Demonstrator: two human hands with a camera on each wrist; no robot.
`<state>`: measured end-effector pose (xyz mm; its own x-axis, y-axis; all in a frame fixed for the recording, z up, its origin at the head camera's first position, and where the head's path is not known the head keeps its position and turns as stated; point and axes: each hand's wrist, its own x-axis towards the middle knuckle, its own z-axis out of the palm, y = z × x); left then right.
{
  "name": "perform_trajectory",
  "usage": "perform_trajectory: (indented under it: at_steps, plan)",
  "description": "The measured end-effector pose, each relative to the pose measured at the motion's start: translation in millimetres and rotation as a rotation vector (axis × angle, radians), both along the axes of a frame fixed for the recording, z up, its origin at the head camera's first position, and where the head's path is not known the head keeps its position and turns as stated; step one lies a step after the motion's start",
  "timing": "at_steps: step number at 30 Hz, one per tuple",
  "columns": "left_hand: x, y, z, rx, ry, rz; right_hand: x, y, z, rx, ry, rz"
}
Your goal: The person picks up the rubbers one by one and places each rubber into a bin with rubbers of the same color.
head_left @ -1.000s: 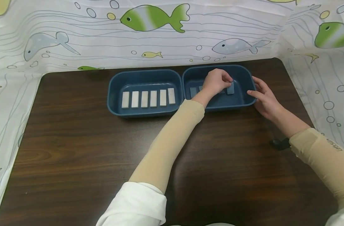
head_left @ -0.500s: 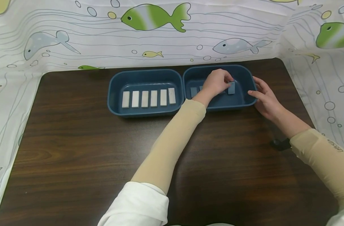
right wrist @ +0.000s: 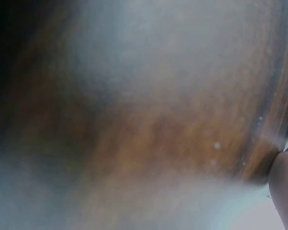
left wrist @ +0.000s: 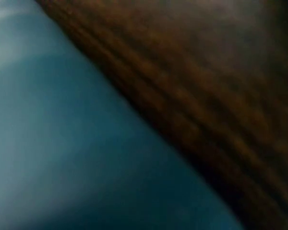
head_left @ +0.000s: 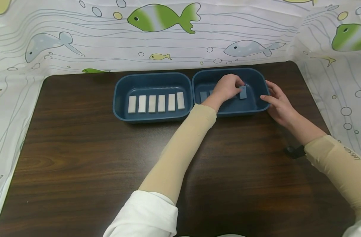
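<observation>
Two dark blue plastic bins stand side by side at the back of the table. My left hand [head_left: 228,86] reaches into the right bin [head_left: 248,111]. Its thumb and fingertips are at the upper end of a small flat blue block [head_left: 243,93], gripping it lightly against the bin floor. Another blue block [head_left: 203,96] lies at that bin's left end, and more are partly hidden behind the left hand and wrist. My right hand [head_left: 279,103] grips the right bin's right end, thumb over the rim and fingers outside.
Several white blocks [head_left: 152,104] lie in a row inside the left bin [head_left: 152,119]. A fish-print curtain [head_left: 109,33] hangs behind the dark wooden table [head_left: 79,164] and along its sides. Both wrist views are blurred close-ups.
The left hand's fingertips have shifted slightly, baring more of the blue block's upper end. The right hand and both bins have stayed in place.
</observation>
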<state>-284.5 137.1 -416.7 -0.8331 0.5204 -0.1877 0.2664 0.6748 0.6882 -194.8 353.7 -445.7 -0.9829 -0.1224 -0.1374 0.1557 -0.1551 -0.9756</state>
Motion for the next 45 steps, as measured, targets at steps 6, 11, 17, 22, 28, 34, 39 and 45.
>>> perform_trajectory:
  at_steps: [6, 11, 17, 22, 28, 34, 39, 45]
  plan:
    - [-1.1, -0.7, 0.0, 0.002, 0.0, 0.002, -1.3, 0.1, 1.0, -0.01, 0.002, 0.004]
    - [-2.5, -1.4, 0.9, -0.012, -0.014, 0.003, -1.7, -0.1, 2.3, 0.039, -0.016, -0.01]
    - [-4.6, -2.6, 1.5, -0.03, -0.019, -0.015, -3.4, -1.2, 3.8, 0.035, -0.019, -0.013]
    - [-6.2, -2.6, 1.9, -0.087, 0.012, -0.044, -4.6, -2.0, 4.7, 0.039, -0.015, -0.013]
    - [-6.1, -1.2, 1.0, -0.135, 0.058, -0.066, -6.1, -1.5, 4.5, 0.028, -0.006, -0.007]
    - [-4.7, 0.9, -0.3, -0.188, 0.106, -0.085, -6.3, -0.7, 4.0, 0.021, -0.009, -0.009]
    - [-4.2, 2.5, -1.4, -0.21, 0.122, -0.087, -5.5, -0.5, 3.5, 0.017, -0.009, -0.015]
    - [-3.5, 3.6, -4.0, -0.203, 0.114, -0.082, -5.2, 0.7, 2.1, 0.004, -0.008, -0.005]
